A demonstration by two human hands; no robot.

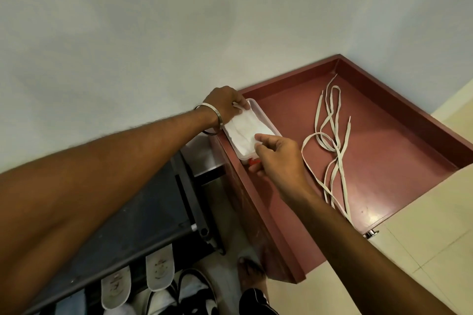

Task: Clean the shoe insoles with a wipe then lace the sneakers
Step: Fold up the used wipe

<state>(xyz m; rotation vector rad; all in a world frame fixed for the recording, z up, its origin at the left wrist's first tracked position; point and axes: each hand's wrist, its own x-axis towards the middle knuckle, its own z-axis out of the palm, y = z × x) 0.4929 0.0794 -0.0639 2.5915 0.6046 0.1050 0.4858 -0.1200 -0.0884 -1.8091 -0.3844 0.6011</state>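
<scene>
Nearest me, below my left forearm: two pale grey shoe insoles [135, 282] lying side by side on a dark rack [143, 212], black-and-white sneakers [197, 294] just beyond their heels. My bare foot [252, 275] stands beside the sneakers.

My right hand [279, 158], fingers curled, thumb and forefinger pinching the near corner of the white folded wipe [247, 133]. Wipe sits on top of a white rectangular plastic wipes box [258, 115] in the left corner of the maroon tray-like tabletop [384, 156].

My left hand [225, 105], metal bangle [212, 120] at wrist, fingers curled over the box's far end, holding it.

Right of my right hand: loose off-white flat shoelaces [332, 140] tangled on the tabletop, apart from the box.
</scene>
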